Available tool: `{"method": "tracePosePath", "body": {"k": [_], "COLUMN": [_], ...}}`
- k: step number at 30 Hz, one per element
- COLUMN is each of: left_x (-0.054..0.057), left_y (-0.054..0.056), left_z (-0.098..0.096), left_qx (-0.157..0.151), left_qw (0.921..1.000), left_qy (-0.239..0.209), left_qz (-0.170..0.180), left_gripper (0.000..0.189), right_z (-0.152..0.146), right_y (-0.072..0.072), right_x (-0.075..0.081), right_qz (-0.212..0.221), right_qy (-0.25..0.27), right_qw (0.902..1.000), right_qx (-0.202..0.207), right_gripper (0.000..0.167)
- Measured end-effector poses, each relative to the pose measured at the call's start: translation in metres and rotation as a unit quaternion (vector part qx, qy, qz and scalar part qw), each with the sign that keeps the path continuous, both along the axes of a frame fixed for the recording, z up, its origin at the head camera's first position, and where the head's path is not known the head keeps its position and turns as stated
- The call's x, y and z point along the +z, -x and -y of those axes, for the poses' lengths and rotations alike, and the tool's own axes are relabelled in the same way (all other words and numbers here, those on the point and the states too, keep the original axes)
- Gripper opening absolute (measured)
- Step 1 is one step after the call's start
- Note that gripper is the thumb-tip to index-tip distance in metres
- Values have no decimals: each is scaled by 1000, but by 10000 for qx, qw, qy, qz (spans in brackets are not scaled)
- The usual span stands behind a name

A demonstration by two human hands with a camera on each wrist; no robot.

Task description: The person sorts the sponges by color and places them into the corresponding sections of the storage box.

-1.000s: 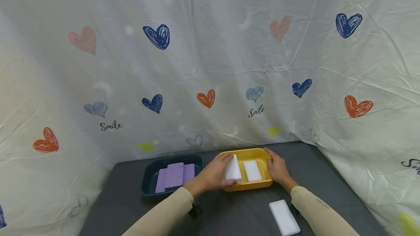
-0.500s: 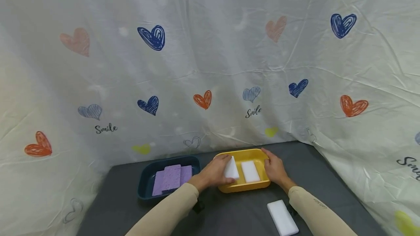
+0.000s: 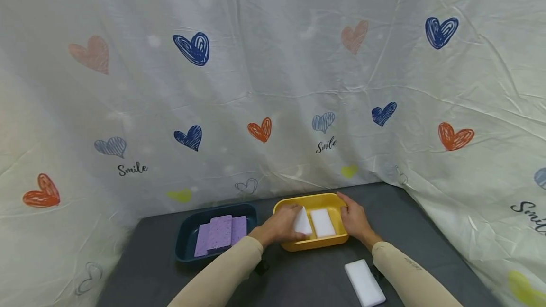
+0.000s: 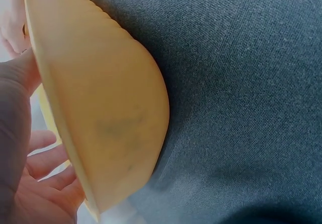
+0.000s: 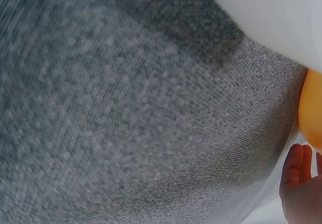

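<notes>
A yellow tub (image 3: 315,244) stands on the dark table. My left hand (image 3: 281,225) reaches over its left side and grips a white sponge (image 3: 302,222) inside, partly hidden by the fingers. Beside it in the tub lies a second white sponge (image 3: 323,223). At the tub's right end my right hand (image 3: 356,219) holds the rim. The left wrist view shows the tub's outer wall (image 4: 105,93), with the left thumb and fingers at its edge. In the right wrist view only part of the right hand (image 5: 302,189) appears, near the tub's yellow side (image 5: 312,110).
To the left stands a dark blue tub (image 3: 182,245) holding purple sponges (image 3: 220,232), one lying on top of others. Another white sponge (image 3: 365,282) lies on the table by the right forearm. A white curtain (image 3: 273,70) printed with hearts hangs behind the table.
The left hand has brought its white sponge slightly lower in the yellow tub's left part. The right hand keeps its hold on the rim. The head view has turned slightly right.
</notes>
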State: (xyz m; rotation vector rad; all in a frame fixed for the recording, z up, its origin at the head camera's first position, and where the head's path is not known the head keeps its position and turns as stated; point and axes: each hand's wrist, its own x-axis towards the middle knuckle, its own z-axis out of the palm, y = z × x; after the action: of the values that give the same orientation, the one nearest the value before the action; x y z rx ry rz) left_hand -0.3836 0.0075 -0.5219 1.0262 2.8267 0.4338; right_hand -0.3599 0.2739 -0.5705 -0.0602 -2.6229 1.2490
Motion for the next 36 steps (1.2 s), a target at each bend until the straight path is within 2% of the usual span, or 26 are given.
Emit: {"method": "tracePosePath", "body": {"k": [12,19,27,36], "left_x": [-6,-7,-6,-8], "left_y": [0,3,2,3], "left_z": [-6,-10,-15,-20], "left_qx": [110,76,108,-3], "left_qw": [9998,9991,9984,9953], "left_qy": [179,420,542,967], "left_qz": [60,-80,84,-110], "left_gripper": [87,88,86,77], "right_z": [1,1,0,0], "right_y": [0,0,0,1], "right_x": [-1,0,-2,-2], "right_qz": [-19,-32,-43,-64], "right_qy": [5,14,24,25], "right_qw": [10000,10000,10000,10000], "right_qx": [2,-9,-16,-30], "right_gripper": [53,53,53,52]}}
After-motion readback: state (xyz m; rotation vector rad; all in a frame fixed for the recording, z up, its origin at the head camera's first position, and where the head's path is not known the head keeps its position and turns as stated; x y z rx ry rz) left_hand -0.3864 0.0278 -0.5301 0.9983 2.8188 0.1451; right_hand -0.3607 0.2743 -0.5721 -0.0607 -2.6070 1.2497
